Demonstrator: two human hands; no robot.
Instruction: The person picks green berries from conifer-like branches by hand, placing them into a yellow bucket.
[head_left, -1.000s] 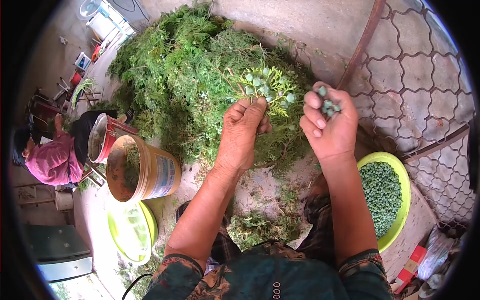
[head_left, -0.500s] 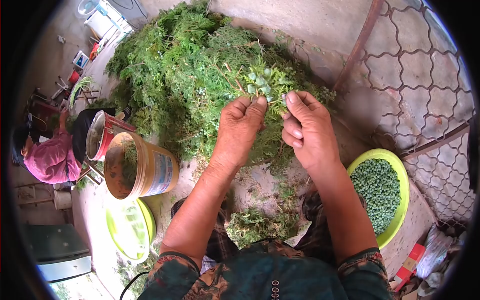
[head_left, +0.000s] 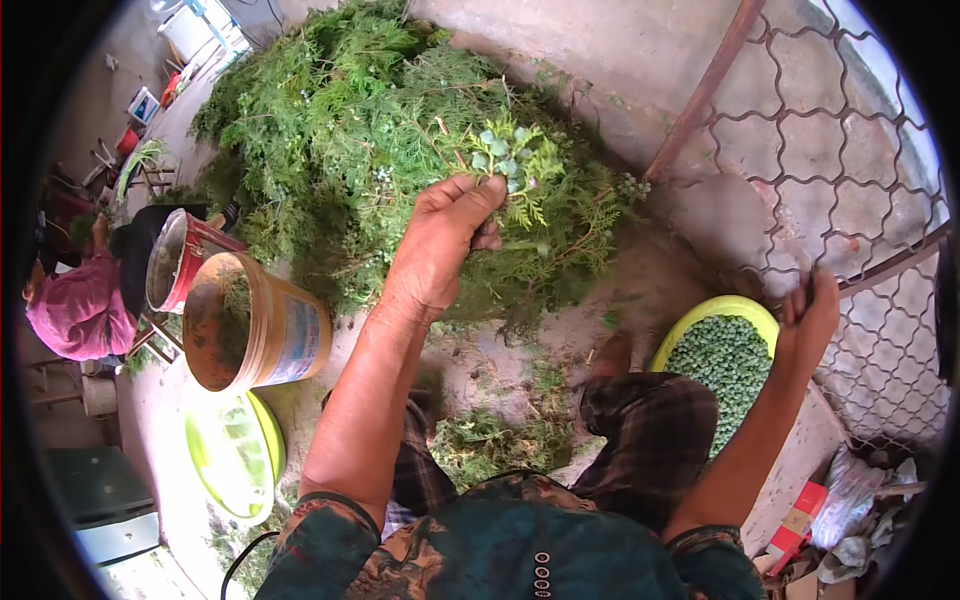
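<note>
Tan bucket (head_left: 268, 340) at 9 o'clock. Left hand (head_left: 435, 240) pinches the cone-bearing arborvitae sprig (head_left: 538, 158), 12 o'clock. Lime basin (head_left: 757, 316) of green cones (head_left: 722, 368), 4 o'clock. Right hand (head_left: 812, 318) just left the sprig; now 3 o'clock, near basin, fingers part-curled, contents unclear. Sprig's one-handed now.

Can make out no words, brands, numbers or signs, even on the label (head_left: 301, 338) of the yellowish bucket (head_left: 264, 330).
</note>
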